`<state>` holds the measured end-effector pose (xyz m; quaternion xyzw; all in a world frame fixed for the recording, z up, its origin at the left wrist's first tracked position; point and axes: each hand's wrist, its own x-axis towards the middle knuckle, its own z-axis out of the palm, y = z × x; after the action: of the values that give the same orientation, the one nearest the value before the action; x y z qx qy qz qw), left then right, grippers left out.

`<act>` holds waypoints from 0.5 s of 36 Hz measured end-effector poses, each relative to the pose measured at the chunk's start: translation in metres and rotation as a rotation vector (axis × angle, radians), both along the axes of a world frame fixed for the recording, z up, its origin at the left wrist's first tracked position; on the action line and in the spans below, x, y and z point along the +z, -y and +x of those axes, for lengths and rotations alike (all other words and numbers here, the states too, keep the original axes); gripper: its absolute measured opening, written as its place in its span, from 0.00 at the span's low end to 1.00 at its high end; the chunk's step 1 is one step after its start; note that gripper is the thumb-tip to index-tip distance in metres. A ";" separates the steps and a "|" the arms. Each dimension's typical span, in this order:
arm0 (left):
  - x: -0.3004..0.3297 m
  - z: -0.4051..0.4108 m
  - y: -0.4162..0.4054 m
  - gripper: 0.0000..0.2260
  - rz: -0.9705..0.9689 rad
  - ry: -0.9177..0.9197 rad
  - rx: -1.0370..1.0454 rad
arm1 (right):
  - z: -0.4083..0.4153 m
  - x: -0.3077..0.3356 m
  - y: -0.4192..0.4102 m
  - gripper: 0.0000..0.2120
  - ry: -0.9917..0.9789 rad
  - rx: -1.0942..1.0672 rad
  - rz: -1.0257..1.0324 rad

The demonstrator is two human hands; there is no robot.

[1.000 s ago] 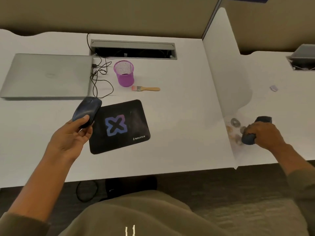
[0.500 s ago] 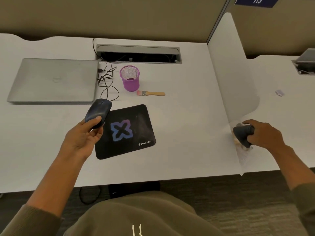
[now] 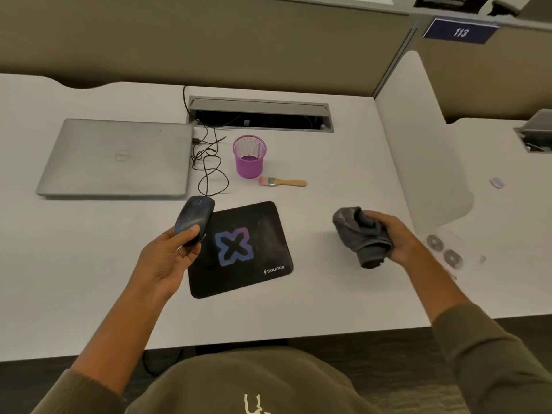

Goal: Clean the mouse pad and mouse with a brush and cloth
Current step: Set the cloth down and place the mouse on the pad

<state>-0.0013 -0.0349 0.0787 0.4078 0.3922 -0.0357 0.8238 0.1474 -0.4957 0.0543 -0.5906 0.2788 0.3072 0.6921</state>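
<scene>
My left hand (image 3: 170,258) grips a dark wired mouse (image 3: 193,218), lifted over the left edge of the black mouse pad (image 3: 242,249) with a blue X logo. A bunched grey cloth (image 3: 360,236) is held in my right hand (image 3: 395,237), just above the desk and to the right of the pad. Behind the pad, a small brush (image 3: 282,182) with a wooden handle and pink bristles lies flat on the desk.
A closed silver laptop (image 3: 116,158) sits at the back left. Beside it are a tangled black cable (image 3: 209,162), a purple mesh cup (image 3: 249,156) and a cable tray slot (image 3: 260,115). A white divider panel (image 3: 418,144) stands on the right.
My right hand carried the grey cloth from behind the divider leftward onto this desk, close to the mouse pad. My left hand kept the mouse over the pad's left edge.
</scene>
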 end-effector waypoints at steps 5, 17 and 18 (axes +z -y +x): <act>-0.003 0.001 -0.003 0.21 0.021 -0.004 -0.062 | 0.002 -0.011 -0.064 0.19 -0.103 -0.220 0.208; -0.007 0.006 -0.018 0.24 0.012 0.013 -0.122 | 0.010 -0.019 -0.097 0.33 -0.060 -0.229 -0.182; -0.008 0.007 -0.019 0.24 0.015 0.011 -0.129 | 0.009 -0.018 -0.096 0.32 -0.041 -0.200 -0.258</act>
<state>0.0057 -0.0160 0.0705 0.4383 0.3609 -0.0834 0.8189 0.1560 -0.3994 0.0359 -0.6375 0.3875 0.2103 0.6319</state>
